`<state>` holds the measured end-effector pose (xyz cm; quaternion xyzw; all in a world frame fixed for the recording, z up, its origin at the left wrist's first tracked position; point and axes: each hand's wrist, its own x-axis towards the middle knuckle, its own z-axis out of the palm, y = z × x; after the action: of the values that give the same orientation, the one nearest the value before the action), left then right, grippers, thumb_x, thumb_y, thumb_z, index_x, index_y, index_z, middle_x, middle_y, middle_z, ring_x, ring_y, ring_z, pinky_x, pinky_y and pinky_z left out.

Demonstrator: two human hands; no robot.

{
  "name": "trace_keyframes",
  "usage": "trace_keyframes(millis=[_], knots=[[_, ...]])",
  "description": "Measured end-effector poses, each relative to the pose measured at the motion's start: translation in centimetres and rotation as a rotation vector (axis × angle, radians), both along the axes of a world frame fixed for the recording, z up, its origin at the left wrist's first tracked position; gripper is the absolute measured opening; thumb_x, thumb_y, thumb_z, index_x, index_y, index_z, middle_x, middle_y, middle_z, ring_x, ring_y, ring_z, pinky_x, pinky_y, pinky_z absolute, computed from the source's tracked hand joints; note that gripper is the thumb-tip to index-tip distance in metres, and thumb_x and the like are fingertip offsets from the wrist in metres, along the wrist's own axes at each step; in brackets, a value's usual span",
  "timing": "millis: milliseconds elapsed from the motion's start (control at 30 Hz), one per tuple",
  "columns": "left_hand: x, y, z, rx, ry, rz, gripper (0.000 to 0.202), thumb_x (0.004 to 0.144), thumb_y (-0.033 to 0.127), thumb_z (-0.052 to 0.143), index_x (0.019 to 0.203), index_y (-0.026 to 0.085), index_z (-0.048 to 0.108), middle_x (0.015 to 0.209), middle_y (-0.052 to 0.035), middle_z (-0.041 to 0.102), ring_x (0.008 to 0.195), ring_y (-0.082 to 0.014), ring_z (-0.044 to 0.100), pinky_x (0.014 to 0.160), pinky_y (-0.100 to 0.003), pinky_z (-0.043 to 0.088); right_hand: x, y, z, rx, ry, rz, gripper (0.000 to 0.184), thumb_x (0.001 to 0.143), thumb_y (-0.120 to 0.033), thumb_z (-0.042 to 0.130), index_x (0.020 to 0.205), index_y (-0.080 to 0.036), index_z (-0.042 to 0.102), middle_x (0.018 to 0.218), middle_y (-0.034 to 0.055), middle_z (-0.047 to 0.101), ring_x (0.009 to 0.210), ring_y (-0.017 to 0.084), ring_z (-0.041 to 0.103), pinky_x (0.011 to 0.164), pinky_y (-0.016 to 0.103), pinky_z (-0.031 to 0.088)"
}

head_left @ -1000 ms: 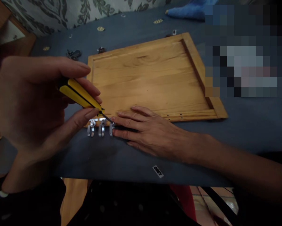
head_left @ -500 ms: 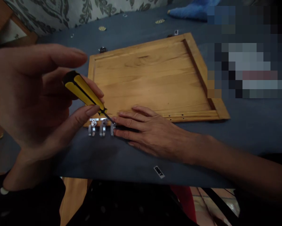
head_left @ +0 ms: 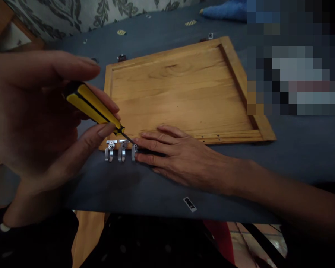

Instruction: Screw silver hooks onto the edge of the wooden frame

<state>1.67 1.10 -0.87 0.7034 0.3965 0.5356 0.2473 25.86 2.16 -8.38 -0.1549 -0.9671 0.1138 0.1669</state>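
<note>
Screwdriver (head_left: pixel 93 105) gripped in left hand (head_left: pixel 35 115), tip seemingly at 3rd hook (head_left: pixel 134 152), near edge of board (head_left: pixel 184 85), right hand (head_left: pixel 178 156) flat, empty

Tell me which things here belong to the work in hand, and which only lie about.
In use: screwdriver in the left hand; hooks, touched by the right hand; wooden panel at whose near edge they sit.
Lying about: metal fitting, yellow disc, label, blue cloth.

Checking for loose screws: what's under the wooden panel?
The wooden panel lies flat on the dark blue cloth; three metal hooks jut from its near edge. Anything beneath it is covered.
</note>
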Motion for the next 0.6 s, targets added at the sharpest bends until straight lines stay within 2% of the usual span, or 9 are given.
trace_keyframes(millis=[67, 167, 267, 400, 600], knots=[[-0.14, 0.03, -0.07, 0.029, 0.120, 0.042, 0.067, 0.064, 0.019, 0.089, 0.124, 0.022, 0.061, 0.102, -0.0046, 0.066, 0.082, -0.0194, 0.065, 0.083, -0.040, 0.064, -0.03, 0.00, 0.03, 0.005, 0.004, -0.003, 0.038, 0.102, -0.024, 0.046, 0.138, -0.021, 0.056, 0.152, 0.0090, 0.049, 0.141, 0.028, 0.043, 0.113, 0.052, 0.035], [-0.32, 0.01, -0.21, 0.018, 0.171, 0.078, 0.066, 0.067, 0.028, 0.088, 0.126, 0.023, 0.059, 0.096, -0.0041, 0.066, 0.083, -0.0207, 0.066, 0.082, -0.041, 0.063, -0.05, 0.00, 0.07, 0.009, 0.010, 0.000, 0.038, 0.101, -0.023, 0.047, 0.138, -0.020, 0.056, 0.152, 0.0099, 0.050, 0.140, 0.029, 0.044, 0.113, 0.052, 0.034], [-0.54, -0.01, -0.30, 0.003, 0.178, 0.075, 0.070, 0.066, 0.029, 0.088, 0.128, 0.021, 0.057, 0.096, -0.0058, 0.067, 0.086, -0.0232, 0.067, 0.081, -0.042, 0.062, -0.03, -0.01, 0.19, 0.005, -0.006, -0.006, 0.038, 0.102, -0.023, 0.045, 0.138, -0.021, 0.056, 0.152, 0.0090, 0.049, 0.141, 0.027, 0.043, 0.115, 0.051, 0.033], [-0.68, 0.01, -0.10, 0.011, 0.184, 0.046, 0.071, 0.064, 0.030, 0.090, 0.127, 0.019, 0.059, 0.095, -0.0074, 0.066, 0.084, -0.0249, 0.069, 0.073, -0.040, 0.061, -0.04, 0.01, 0.23, 0.005, -0.001, -0.008, 0.038, 0.102, -0.024, 0.046, 0.138, -0.021, 0.056, 0.153, 0.0084, 0.048, 0.141, 0.027, 0.042, 0.115, 0.050, 0.033], [0.06, -0.12, 0.58, -0.009, 0.236, -0.029, 0.060, 0.067, 0.023, 0.084, 0.123, 0.029, 0.063, 0.100, -0.0029, 0.065, 0.085, -0.0219, 0.065, 0.068, -0.037, 0.061, 0.00, 0.06, 0.18, -0.001, 0.020, 0.004, 0.038, 0.102, -0.023, 0.044, 0.138, -0.019, 0.056, 0.152, 0.0093, 0.050, 0.141, 0.027, 0.042, 0.114, 0.051, 0.034]])
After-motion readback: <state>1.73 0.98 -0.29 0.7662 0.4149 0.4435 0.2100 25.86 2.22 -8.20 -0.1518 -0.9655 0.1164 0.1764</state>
